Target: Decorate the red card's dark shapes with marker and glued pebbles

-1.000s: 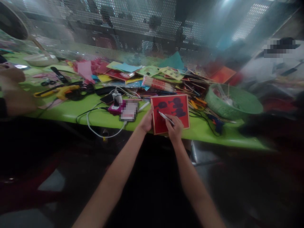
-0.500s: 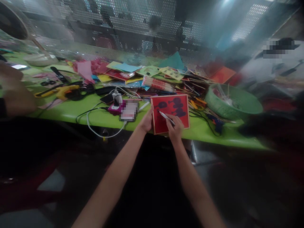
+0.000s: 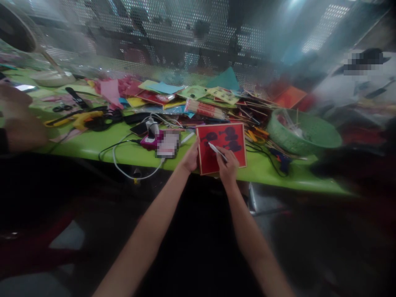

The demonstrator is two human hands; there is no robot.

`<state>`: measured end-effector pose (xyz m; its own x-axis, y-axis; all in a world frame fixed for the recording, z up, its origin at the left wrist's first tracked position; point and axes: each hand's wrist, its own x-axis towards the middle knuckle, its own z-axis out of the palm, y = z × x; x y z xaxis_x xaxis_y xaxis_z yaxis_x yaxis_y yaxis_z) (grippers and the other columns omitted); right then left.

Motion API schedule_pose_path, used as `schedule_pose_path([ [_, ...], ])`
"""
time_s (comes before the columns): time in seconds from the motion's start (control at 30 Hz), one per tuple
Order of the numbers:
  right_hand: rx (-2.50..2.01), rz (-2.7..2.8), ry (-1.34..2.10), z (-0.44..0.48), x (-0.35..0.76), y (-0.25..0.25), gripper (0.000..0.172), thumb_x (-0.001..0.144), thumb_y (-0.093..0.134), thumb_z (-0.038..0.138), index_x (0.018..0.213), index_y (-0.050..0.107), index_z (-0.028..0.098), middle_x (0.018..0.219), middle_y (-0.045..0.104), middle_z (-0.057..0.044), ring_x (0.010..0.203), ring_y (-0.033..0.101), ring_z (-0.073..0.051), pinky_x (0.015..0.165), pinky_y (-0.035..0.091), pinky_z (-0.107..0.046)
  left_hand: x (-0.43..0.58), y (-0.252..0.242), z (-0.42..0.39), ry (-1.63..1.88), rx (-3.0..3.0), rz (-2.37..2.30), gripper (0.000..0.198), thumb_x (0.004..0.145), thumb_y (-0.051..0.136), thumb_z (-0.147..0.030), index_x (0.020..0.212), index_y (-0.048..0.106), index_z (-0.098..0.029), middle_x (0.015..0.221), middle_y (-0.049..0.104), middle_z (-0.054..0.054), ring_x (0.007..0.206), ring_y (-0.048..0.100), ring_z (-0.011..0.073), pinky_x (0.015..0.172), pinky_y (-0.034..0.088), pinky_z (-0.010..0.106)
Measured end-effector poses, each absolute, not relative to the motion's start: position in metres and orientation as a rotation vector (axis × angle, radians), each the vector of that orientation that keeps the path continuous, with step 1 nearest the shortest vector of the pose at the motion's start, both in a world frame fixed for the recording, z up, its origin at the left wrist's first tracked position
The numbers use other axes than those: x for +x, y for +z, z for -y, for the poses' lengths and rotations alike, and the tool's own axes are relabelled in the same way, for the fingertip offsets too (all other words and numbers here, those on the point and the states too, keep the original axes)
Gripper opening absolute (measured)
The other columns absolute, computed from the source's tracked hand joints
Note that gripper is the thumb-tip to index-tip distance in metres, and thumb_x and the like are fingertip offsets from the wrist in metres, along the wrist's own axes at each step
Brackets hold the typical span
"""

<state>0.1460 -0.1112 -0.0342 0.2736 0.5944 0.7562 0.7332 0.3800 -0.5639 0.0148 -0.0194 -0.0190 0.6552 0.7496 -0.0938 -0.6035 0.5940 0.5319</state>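
A red square card [image 3: 238, 154] with dark shapes on it lies at the near edge of the green table [image 3: 93, 144]. My left hand [image 3: 190, 159] rests against the card's left edge, fingers curled on it. My right hand [image 3: 228, 165] is closed round a thin silver pen-like tool [image 3: 216, 151], whose tip touches the card near the dark shapes.
A green basket [image 3: 305, 134] stands to the right of the card. Coloured paper sheets [image 3: 161, 88], sticks, a yellow glue gun [image 3: 82, 119], cables and a charger [image 3: 151, 132] crowd the table behind. Another person's arm [image 3: 18, 123] is at the far left; a person sits at far right.
The pen tip has shifted slightly up and right across the card. My left hand and the card stay where they were.
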Motion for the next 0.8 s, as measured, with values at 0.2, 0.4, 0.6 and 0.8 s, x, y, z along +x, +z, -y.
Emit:
schedule_pose_path([
  [0.2,-1.338,1.418,-0.115,0.1105,0.1456,-0.0343,0.028,0.105,0.058,0.041,0.117,0.079,0.026,0.111,0.084,-0.008,0.096,0.076,-0.024,0.088,0.057,-0.039,0.015,-0.0208,0.0196,0.798,0.497,-0.295,0.054,0.106,0.055,-0.056,0.143,0.068,-0.018,0.123,0.081,0.012,0.112,0.079,0.0288,0.109,0.06,0.044],
  [0.4,-1.333,1.435,-0.079,0.1118,0.1464,-0.0351,0.024,0.103,0.061,0.037,0.114,0.08,0.027,0.111,0.084,-0.007,0.098,0.076,-0.025,0.091,0.056,-0.041,0.0143,-0.0171,0.0218,0.801,0.491,-0.312,0.057,0.105,0.055,-0.06,0.14,0.069,-0.016,0.12,0.082,0.013,0.112,0.079,0.0293,0.109,0.06,0.045],
  [0.6,-1.338,1.423,-0.111,0.1145,0.1459,-0.0344,0.023,0.102,0.06,0.034,0.111,0.08,0.026,0.103,0.083,-0.007,0.091,0.075,-0.024,0.083,0.054,-0.038,0.0148,-0.0157,0.0219,0.786,0.486,-0.327,0.06,0.105,0.054,-0.061,0.141,0.068,-0.015,0.12,0.082,0.013,0.111,0.079,0.0295,0.107,0.061,0.045],
  [0.8,-1.338,1.398,-0.138,0.1149,0.1462,-0.0366,0.024,0.102,0.059,0.035,0.111,0.08,0.025,0.102,0.083,-0.007,0.089,0.074,-0.024,0.081,0.055,-0.038,0.0147,-0.0198,0.0197,0.806,0.503,-0.329,0.058,0.106,0.054,-0.059,0.142,0.068,-0.016,0.122,0.081,0.013,0.113,0.079,0.0293,0.108,0.06,0.045],
])
